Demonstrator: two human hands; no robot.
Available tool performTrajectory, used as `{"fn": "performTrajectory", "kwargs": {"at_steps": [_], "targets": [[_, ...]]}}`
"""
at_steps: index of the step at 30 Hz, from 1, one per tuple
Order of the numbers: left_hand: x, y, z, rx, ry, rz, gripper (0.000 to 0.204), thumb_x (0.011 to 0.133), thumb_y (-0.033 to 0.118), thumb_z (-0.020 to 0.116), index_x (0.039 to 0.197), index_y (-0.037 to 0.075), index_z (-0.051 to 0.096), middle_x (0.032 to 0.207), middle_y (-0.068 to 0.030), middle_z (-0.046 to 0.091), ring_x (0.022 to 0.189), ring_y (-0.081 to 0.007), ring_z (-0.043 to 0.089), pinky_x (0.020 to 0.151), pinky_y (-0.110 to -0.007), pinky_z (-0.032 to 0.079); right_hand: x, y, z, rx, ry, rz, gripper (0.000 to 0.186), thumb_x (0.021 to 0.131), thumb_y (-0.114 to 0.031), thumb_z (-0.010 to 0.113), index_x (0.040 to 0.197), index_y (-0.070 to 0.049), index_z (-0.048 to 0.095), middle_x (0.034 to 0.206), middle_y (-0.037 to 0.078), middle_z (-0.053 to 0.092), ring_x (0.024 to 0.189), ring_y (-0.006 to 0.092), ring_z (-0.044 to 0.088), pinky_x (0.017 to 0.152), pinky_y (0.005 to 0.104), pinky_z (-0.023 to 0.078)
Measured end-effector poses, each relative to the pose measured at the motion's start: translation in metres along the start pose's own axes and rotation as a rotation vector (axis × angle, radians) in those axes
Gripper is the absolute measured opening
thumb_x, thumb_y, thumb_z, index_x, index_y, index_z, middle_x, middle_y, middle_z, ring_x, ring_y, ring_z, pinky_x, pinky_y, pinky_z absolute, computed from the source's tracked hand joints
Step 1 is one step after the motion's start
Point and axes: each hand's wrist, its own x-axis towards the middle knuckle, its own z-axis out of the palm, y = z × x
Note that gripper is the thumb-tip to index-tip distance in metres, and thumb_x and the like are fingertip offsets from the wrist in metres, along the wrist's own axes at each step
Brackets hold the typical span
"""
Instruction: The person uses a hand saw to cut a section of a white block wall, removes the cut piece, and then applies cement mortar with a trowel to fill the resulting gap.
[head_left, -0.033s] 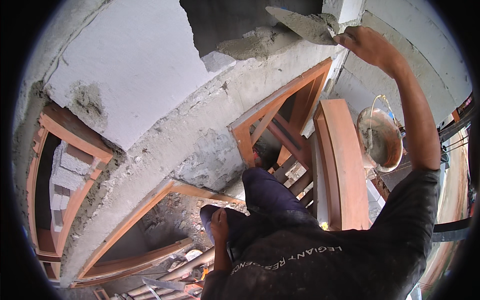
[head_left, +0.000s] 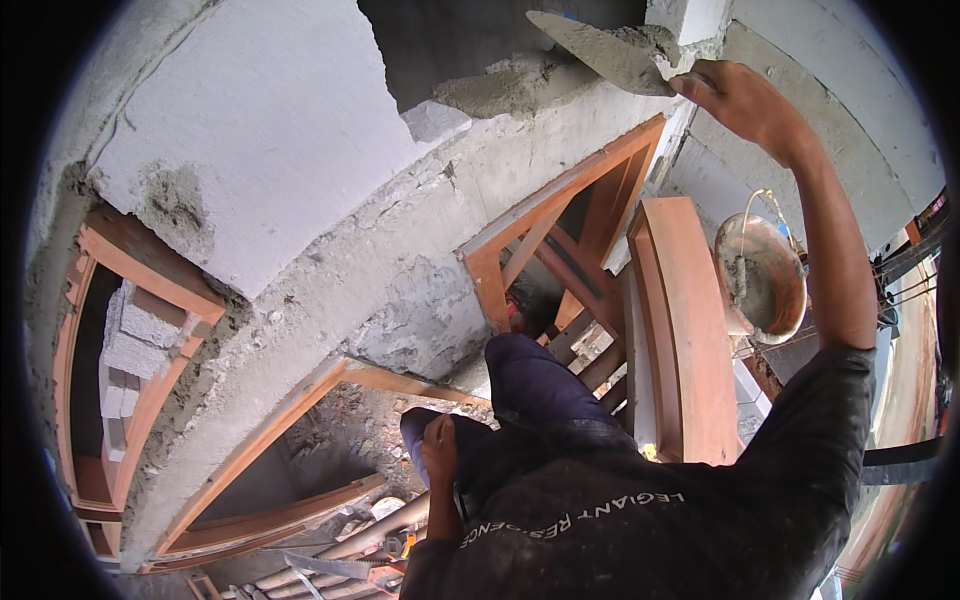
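High at the upper right, my right hand (head_left: 735, 95) is closed round the handle end of a trowel (head_left: 590, 50). Grey mortar coats the trowel's pointed blade, which reaches leftward over a bed of wet mortar (head_left: 510, 92) on top of the concrete beam (head_left: 390, 215). The handle itself is mostly hidden by my fingers. Left of that mortar stands a large pale wall block (head_left: 270, 130), a dark opening between them. Low in the middle, my left hand (head_left: 438, 450) rests by my knee with its fingers curled in, and nothing shows in it.
A bucket (head_left: 768, 290) with mortar inside hangs or stands below my right forearm. Beside it rises a wooden frame piece (head_left: 690, 330). Other wooden frames (head_left: 590, 200) sit under the beam. Lower down are a handsaw (head_left: 330, 567), poles (head_left: 375, 535) and rubble.
The trowel's tip has shifted very slightly left and up with my right hand. My left hand stays where it was.
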Motion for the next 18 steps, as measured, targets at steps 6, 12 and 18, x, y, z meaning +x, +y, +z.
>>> {"fn": "performTrajectory", "kwargs": {"at_steps": [6,12,18], "targets": [[0.013,0.028,-0.002,-0.011,-0.084,-0.016,0.028,0.091,0.021,0.056,0.106,-0.002,0.061,0.103,-0.0161,0.063,0.096,-0.0245,0.061,0.084,-0.034,0.046,-0.031,-0.015,0.011,0.126,-0.07,-0.023,0.053,0.092,-0.047,0.049,0.096,0.003,0.065,0.063,0.016,0.055,0.061,0.0256,0.054,0.066,0.0402,0.044],[0.017,0.034,0.003,-0.002,-0.042,0.037,0.028,0.093,0.022,0.055,0.107,-0.002,0.061,0.102,-0.0155,0.064,0.095,-0.0235,0.061,0.083,-0.032,0.047,-0.05,-0.02,0.017,0.206,-0.073,-0.01,0.05,0.09,-0.046,0.051,0.095,0.003,0.064,0.059,0.019,0.048,0.058,0.0294,0.051,0.064,0.0412,0.044],[0.009,0.008,0.002,0.078,-0.085,0.007,0.028,0.091,0.023,0.058,0.105,-0.001,0.061,0.103,-0.0158,0.064,0.094,-0.0239,0.062,0.082,-0.033,0.048,-0.115,0.029,0.028,0.373,-0.063,0.142,0.046,0.089,-0.041,0.056,0.093,0.005,0.061,0.062,0.019,0.048,0.058,0.0265,0.049,0.061,0.0377,0.042]]}}
